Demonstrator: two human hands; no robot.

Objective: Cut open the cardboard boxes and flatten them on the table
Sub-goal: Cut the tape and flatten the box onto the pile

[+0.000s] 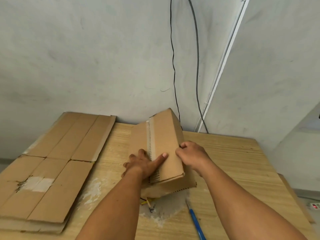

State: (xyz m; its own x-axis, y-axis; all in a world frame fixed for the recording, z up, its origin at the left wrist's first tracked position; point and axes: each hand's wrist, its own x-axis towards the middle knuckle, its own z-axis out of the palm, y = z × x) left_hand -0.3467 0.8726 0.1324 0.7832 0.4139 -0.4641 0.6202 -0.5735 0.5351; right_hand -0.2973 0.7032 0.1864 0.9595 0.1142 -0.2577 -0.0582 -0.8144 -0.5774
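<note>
A brown cardboard box (164, 135) stands tilted in the middle of the wooden table (233, 156), its top seam covered by clear tape. My left hand (143, 163) lies flat on the box's top, fingers spread and one finger stretched across the tape. My right hand (192, 155) is curled at the box's right top edge and pinches that edge. A blue-handled cutter (195, 220) lies on the table at the front right, apart from both hands.
A stack of flattened cardboard (52, 170) covers the table's left part. Small yellow scraps (147, 202) lie under the box's near corner. A white wall with hanging cables (174, 66) stands right behind the table. A power strip (314, 206) sits beyond the right edge.
</note>
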